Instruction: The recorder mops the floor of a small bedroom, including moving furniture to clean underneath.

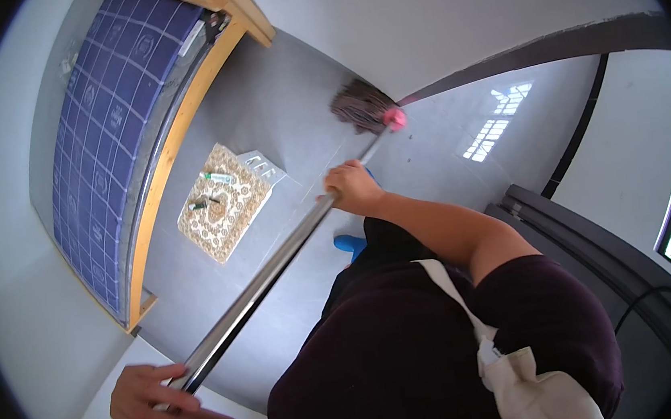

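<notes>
A mop's metal handle (258,285) runs diagonally from the lower left up to the middle of the view. My right hand (354,188) grips it low down, the arm stretched forward. Higher on the handle, at lower left, my left hand (155,408) is wrapped loosely around it with the fingers partly spread. The dark, stringy mop head (360,105) lies on the grey floor against the wall corner. A pink connector (394,119) joins it to the handle. Below my right hand a blue shoe (349,243) shows on one foot.
A wooden bed frame (158,181) with a blue checked mattress (102,141) stands left. Near it sits a low, patterned tabletop (223,211) bearing a small box (218,178) and a dark bottle (197,205). A grey panel-like object (584,270) is at right. A wall corner (399,101) borders the mop head.
</notes>
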Available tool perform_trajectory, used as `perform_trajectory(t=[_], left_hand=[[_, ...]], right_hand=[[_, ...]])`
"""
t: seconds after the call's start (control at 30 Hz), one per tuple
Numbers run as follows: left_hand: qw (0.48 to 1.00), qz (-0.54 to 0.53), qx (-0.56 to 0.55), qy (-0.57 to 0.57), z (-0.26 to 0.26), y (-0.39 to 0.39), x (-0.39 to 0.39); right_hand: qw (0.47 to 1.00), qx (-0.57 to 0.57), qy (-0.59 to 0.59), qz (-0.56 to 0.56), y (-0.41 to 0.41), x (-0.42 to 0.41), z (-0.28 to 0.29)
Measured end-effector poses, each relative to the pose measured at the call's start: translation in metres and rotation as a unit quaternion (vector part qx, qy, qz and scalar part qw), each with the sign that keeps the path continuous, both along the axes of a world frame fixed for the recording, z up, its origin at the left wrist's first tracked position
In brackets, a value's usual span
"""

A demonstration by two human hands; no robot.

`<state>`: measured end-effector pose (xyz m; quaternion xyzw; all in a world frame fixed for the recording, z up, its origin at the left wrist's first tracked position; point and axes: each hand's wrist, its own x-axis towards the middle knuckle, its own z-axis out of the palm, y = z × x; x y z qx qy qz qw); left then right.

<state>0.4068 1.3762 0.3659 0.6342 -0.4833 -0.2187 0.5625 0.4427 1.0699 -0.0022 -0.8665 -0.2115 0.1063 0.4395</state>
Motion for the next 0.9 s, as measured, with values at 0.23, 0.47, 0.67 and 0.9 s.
perform_trajectory(t=[0.23, 0.47, 0.67, 0.9], left_hand=[[0.923, 0.230, -0.184, 0.247, -0.114, 0.004, -0.126], [0.870, 0.346, -0.253, 0.244, -0.112, 0.090, -0.274], [0.946, 0.271, -0.162, 0.068, -0.031, 0.190, -0.402], [0.961, 0.267, -0.052, -0.044, 0.017, 0.169, -0.492]], right_hand=[[0.976, -0.195, 0.071, 0.063, -0.046, -0.127, -0.022], [0.963, -0.204, 0.030, 0.175, 0.015, -0.199, -0.019], [0.921, -0.216, 0.055, 0.318, 0.117, -0.254, 0.077], [0.908, -0.074, -0.035, 0.411, 0.159, -0.271, 0.085]])
